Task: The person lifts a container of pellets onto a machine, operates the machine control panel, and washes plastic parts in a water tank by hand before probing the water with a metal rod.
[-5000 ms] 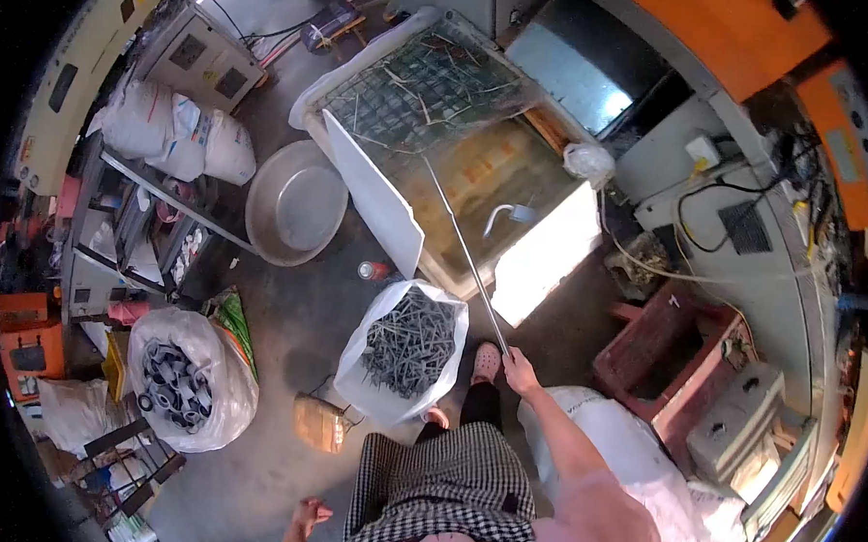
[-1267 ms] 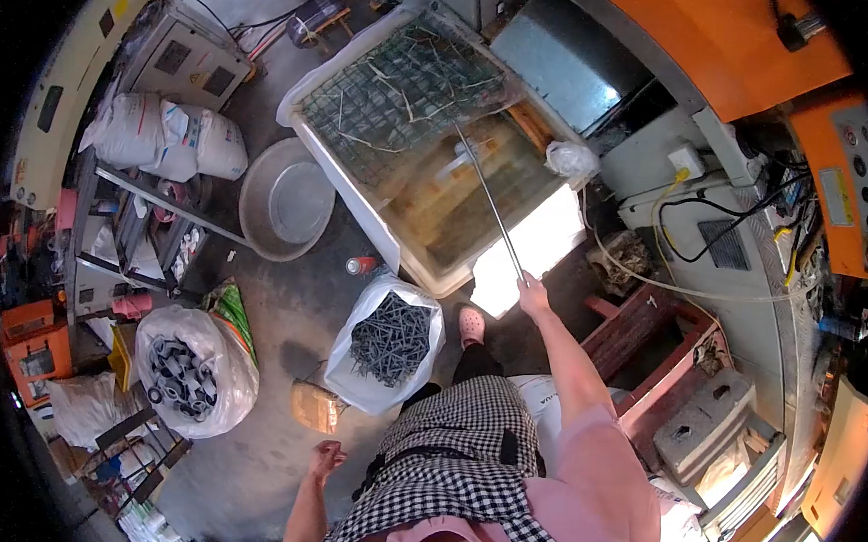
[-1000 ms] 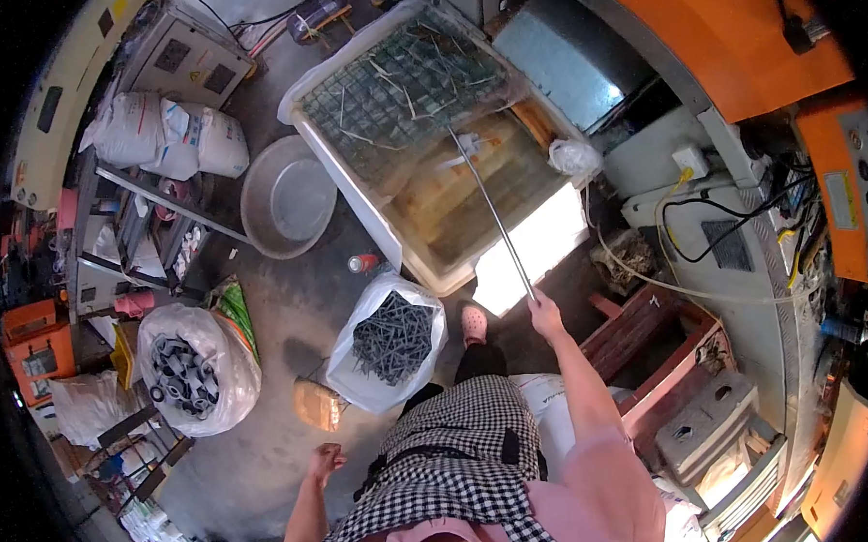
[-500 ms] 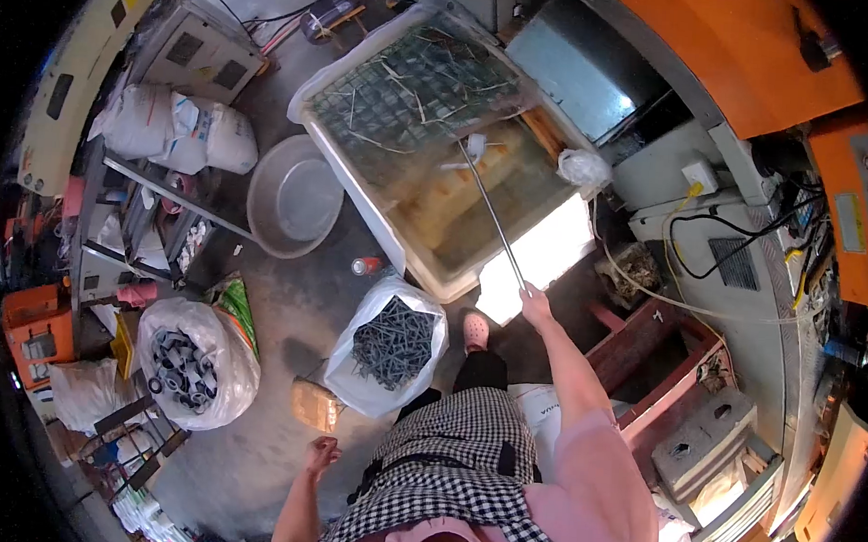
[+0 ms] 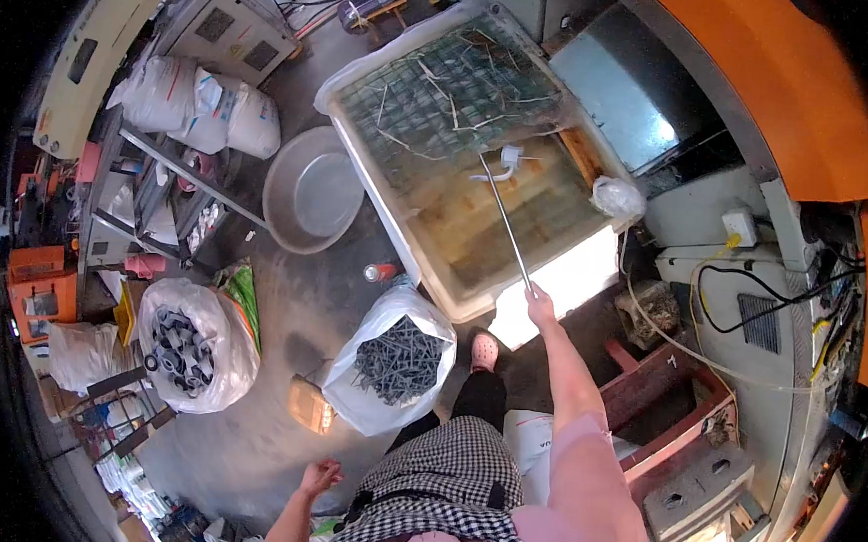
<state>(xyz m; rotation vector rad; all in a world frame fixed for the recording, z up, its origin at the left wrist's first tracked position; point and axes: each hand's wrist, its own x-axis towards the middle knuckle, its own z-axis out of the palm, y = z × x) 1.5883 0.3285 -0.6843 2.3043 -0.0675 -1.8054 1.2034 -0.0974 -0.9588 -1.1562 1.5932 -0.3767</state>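
My right hand (image 5: 541, 305) is closed around the near end of a thin metal rod (image 5: 510, 226). The rod reaches forward over a large pale tank (image 5: 417, 261) of murky, brownish water. Close to its far end is a small white plastic piece (image 5: 510, 158) with a curved arm; whether they touch I cannot tell. Dark green mesh (image 5: 432, 87) with pale strips on it covers the far part of the tank. My left hand (image 5: 321, 476) hangs low at my side, fingers loosely curled, with nothing visible in it. Nearest it is a brown block-like object (image 5: 312, 405).
A white bag (image 5: 351, 401) of dark grey thin parts stands before me, with a can (image 5: 380, 272) beyond it. Left are a bag (image 5: 237, 379) of grey ring-like parts and a round basin (image 5: 274, 211). A reddish metal frame (image 5: 629, 462) and machine cabinets (image 5: 790, 316) flank my right.
The view has shifted, so the tank sits further right in it. The rod stays in my right hand over the tank. My left hand appears slightly lower.
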